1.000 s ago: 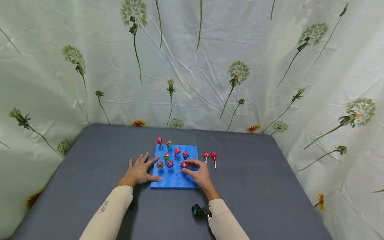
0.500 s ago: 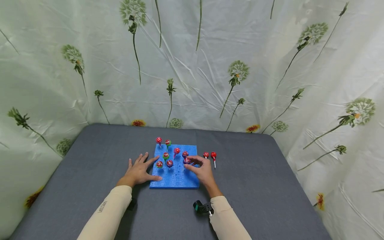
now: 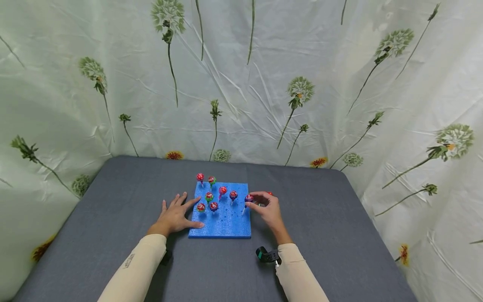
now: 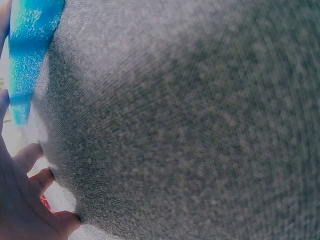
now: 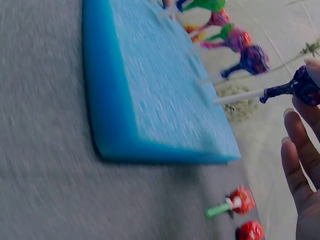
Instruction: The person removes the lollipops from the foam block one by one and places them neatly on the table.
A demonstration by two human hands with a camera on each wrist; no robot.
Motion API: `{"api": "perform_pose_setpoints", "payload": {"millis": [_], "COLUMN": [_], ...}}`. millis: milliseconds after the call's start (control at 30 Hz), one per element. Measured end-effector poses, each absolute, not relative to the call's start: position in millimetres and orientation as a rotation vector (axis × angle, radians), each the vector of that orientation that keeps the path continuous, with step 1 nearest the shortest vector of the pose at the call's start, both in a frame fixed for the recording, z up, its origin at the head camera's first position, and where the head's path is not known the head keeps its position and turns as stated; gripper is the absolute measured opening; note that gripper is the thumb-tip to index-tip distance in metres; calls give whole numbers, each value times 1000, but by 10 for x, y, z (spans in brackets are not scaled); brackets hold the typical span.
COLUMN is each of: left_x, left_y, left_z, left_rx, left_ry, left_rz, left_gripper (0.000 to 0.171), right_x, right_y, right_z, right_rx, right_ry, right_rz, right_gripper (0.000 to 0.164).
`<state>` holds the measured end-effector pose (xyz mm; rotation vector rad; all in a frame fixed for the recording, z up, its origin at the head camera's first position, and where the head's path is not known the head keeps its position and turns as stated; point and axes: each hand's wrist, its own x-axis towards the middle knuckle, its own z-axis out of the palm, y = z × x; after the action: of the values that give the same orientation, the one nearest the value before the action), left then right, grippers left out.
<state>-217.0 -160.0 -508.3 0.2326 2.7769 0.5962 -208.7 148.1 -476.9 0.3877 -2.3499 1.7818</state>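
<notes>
My right hand (image 3: 268, 209) pinches a purple-wrapped lollipop (image 3: 248, 198) by its head, over the right edge of the blue foam board (image 3: 220, 228). In the right wrist view the held lollipop (image 5: 303, 86) has its bare white stick free of the board. My left hand (image 3: 175, 216) lies spread at the board's left side, thumb and forefinger resting on the board. Several wrapped lollipops stand upright in the foam, among them a purple one (image 3: 233, 195), a pink one (image 3: 223, 190) and a green one (image 3: 209, 196). The left wrist view shows spread fingers beside the foam.
Two red-wrapped lollipops lie on the grey table to the right of the board; one has a green stick (image 5: 218, 210), the other is a red head (image 5: 250, 231) at the frame's bottom. My right hand mostly covers them in the head view. A floral curtain (image 3: 241, 84) hangs behind the table.
My right hand has pulled the purple lollipop up out of the foam and carried it right, to the board's right edge. Small holes show in the foam there. My left hand has stayed still.
</notes>
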Motion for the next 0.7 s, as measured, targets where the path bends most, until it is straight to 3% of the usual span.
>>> {"api": "perform_pose_setpoints", "payload": {"millis": [333, 700], "left_x": [-2149, -2170], "left_y": [-1611, -1617], "left_z": [-5070, -5108], "left_rx": [243, 255], "left_ry": [2786, 2799], "left_rz": [611, 616], "left_gripper": [106, 106], "right_x": [-2209, -2129], "right_y": [1795, 2018], "right_z": [-4866, -4582], "right_rx": [222, 113], "right_ry": [-2360, -2305], "right_rz": [1784, 1760], "right_gripper": [26, 24]}}
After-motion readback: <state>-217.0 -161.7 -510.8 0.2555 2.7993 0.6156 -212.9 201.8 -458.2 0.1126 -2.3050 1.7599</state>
